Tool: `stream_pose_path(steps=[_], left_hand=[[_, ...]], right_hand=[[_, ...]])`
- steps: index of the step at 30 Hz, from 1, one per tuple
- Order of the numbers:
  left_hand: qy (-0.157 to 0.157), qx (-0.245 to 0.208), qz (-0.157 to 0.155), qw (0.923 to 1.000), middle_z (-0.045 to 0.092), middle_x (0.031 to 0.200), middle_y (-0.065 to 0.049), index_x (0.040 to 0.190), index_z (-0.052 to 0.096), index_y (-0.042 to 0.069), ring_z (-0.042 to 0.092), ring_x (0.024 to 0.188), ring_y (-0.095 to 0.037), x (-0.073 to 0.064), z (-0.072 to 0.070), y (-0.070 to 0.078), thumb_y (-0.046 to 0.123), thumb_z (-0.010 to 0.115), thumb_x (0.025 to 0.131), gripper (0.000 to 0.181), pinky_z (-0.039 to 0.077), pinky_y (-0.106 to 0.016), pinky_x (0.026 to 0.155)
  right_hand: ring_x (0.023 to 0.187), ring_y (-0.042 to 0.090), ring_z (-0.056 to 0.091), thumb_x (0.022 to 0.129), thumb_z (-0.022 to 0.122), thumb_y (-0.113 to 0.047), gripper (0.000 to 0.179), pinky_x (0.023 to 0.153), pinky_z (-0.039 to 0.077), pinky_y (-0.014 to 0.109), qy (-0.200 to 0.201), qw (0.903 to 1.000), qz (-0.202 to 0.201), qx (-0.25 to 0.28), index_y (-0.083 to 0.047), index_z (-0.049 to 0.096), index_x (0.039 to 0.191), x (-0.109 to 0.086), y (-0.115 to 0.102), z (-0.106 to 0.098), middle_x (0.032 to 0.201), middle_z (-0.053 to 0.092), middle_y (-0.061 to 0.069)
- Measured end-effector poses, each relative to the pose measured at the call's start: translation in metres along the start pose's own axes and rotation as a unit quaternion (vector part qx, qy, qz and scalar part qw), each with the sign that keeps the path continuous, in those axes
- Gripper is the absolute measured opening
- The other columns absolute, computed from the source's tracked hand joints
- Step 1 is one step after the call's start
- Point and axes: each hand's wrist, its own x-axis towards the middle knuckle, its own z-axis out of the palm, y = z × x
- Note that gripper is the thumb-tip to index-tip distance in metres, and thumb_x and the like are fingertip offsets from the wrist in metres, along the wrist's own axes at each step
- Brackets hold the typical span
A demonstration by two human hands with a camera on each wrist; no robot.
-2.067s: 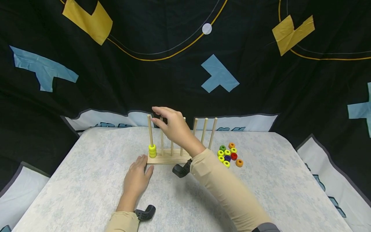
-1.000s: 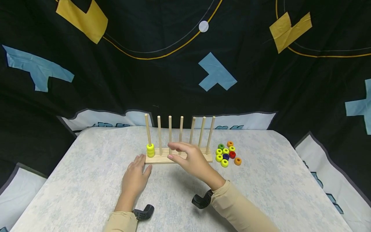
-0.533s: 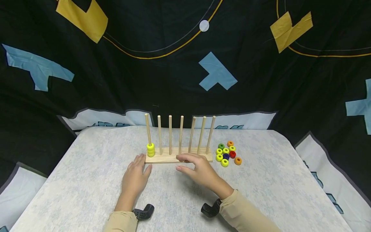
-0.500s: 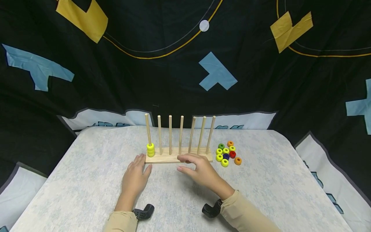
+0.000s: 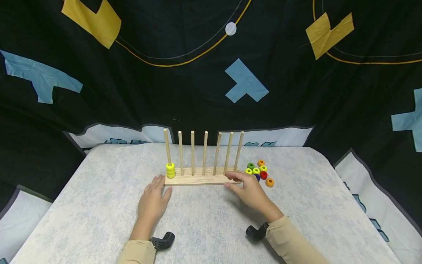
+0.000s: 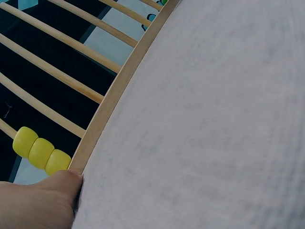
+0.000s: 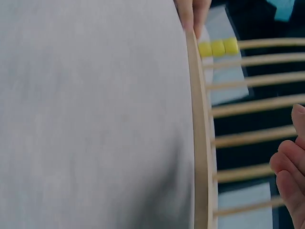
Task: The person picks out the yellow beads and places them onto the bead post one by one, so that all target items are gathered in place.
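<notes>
A wooden peg rack (image 5: 197, 180) with several upright pegs stands on the table. Three yellow beads (image 5: 170, 171) are stacked on its leftmost peg; the other pegs are bare. My left hand (image 5: 151, 203) lies with fingers extended on the tabletop, touching the rack's left end. In the left wrist view the left thumb (image 6: 52, 195) meets the base's corner. My right hand (image 5: 254, 192) is held over the rack's front right end, thumb and fingers apart, with nothing between them. It partly hides the loose beads, among them a green bead (image 5: 250, 166) and a red bead (image 5: 263, 175).
Orange beads (image 5: 269, 182) and yellow beads (image 5: 263, 168) lie in the same cluster right of the rack, with a dark blue bead (image 5: 257, 178) partly covered. The pale table (image 5: 197, 227) ends at a black curtain (image 5: 184, 99) behind the rack.
My right hand has come away from the left peg, down and rightward past the rack's front, to near the loose beads. The left hand has stayed at the rack's left end.
</notes>
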Motion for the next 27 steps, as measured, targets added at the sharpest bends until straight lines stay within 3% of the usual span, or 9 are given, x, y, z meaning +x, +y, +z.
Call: stream_pose_path(steps=[8, 14, 27], left_hand=[[0.002, -0.001, 0.004, 1.0, 0.038, 0.156, -0.021, 0.148, 0.04, -0.004, 0.031, 0.148, -0.038, 0.0, 0.0, -0.001, 0.031, 0.056, 0.101, 0.061, 0.022, -0.053, 0.124], [0.0, -0.001, 0.002, 1.0, 0.038, 0.156, -0.021, 0.148, 0.039, -0.004, 0.031, 0.148, -0.038, 0.0, 0.0, -0.001, 0.031, 0.056, 0.101, 0.061, 0.022, -0.053, 0.124], [0.0, -0.001, 0.0, 1.0, 0.038, 0.156, -0.021, 0.148, 0.039, -0.004, 0.031, 0.148, -0.038, 0.0, -0.001, 0.0, 0.031, 0.056, 0.101, 0.061, 0.022, -0.054, 0.124]], right_hand=[[0.109, 0.025, 0.068, 0.088, 0.077, -0.019, 0.041, 0.093, 0.058, 0.042, 0.014, 0.9982, 0.058, -0.009, -0.004, 0.067, 0.125, -0.009, 0.028, -0.021, 0.121, 0.071, 0.009], [0.107, 0.026, 0.069, 0.084, 0.08, -0.017, 0.044, 0.089, 0.06, 0.042, 0.034, 0.9963, 0.064, -0.048, -0.003, 0.067, 0.124, -0.017, 0.044, -0.029, 0.12, 0.072, 0.01], [0.111, 0.028, 0.067, 0.083, 0.081, -0.015, 0.048, 0.094, 0.058, 0.041, 0.029, 0.9908, 0.106, -0.079, -0.004, 0.065, 0.127, -0.032, 0.064, -0.038, 0.123, 0.069, 0.012]])
